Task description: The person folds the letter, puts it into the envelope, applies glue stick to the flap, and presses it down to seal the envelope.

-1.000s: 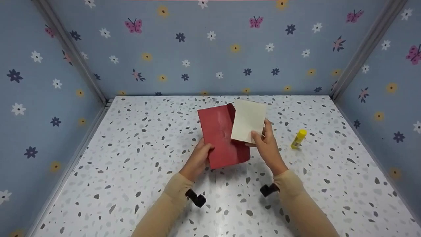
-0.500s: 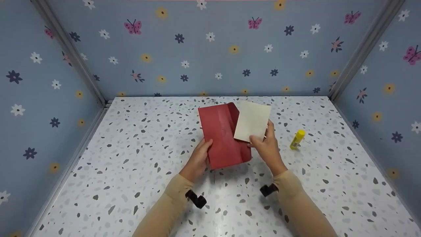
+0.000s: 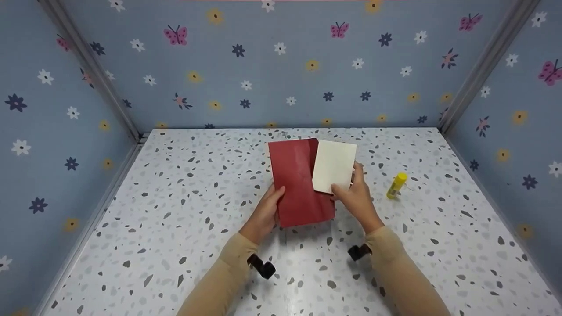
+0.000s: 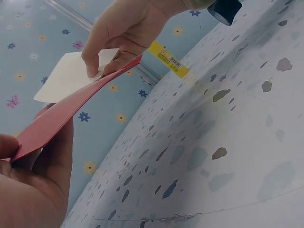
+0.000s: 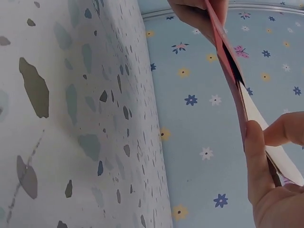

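Note:
My left hand (image 3: 264, 208) grips a red envelope (image 3: 292, 184) by its left edge, thumb on the near face, holding it above the table. A cream card (image 3: 334, 164), perhaps several layers thick, is pinched at its lower right by my right hand (image 3: 358, 197). The card overlaps the envelope's right side, where the darker flap partly shows behind it. Seen from the right wrist, the envelope (image 5: 228, 61) gapes a little and the card's corner lies at that gap. How far it reaches inside, I cannot tell. In the left wrist view the card (image 4: 71, 76) sits against the envelope's edge.
A yellow glue stick (image 3: 397, 185) stands on the speckled white table (image 3: 184, 245), right of my right hand. Blue flowered panels (image 3: 281, 66) enclose the back and both sides. Black wrist mounts (image 3: 262, 266) stick out from the sleeves.
After a small shift right, the card has come left and down, closer over the envelope's right side. The envelope has turned slightly more upright and less of its flap shows.

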The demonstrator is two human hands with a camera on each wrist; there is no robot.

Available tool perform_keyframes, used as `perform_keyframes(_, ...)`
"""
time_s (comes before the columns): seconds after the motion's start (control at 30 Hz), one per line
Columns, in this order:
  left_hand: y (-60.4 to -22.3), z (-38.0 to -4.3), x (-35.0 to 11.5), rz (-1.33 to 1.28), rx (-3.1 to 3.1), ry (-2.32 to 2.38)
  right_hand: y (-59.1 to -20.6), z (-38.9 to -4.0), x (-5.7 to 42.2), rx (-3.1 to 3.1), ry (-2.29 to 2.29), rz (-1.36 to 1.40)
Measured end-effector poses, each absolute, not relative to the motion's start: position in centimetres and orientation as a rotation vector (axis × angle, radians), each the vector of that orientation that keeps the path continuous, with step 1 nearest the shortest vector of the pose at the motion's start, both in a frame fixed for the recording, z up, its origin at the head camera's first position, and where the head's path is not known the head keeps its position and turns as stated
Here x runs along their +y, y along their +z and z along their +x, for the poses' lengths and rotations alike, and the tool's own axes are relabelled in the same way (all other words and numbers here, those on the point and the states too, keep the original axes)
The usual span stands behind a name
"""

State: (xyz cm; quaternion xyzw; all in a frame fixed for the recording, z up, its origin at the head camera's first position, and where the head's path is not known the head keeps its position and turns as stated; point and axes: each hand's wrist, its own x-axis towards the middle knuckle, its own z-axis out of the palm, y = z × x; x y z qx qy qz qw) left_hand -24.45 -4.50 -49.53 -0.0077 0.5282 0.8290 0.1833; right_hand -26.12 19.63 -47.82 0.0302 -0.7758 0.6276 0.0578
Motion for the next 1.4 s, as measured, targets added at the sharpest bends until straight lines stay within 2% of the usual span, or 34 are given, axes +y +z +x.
perform_keyframes(0.5, -49.7, -24.5, -4.2, -0.059, 1.536, 2.315, -47.0, -25.4, 19.8, -2.726, 1.712, 0.216)
perform_keyframes(1.0, -49.8, -24.4, -3.8, -0.045, 1.468, 2.318, -46.8, -25.6, 20.3, -2.717, 1.789, 0.418)
perform_keyframes(1.4, -50.0, -24.5, -3.5, -0.053, 1.476, 2.301, -46.5, -25.6, 20.5, -2.65, 1.801, 0.341)
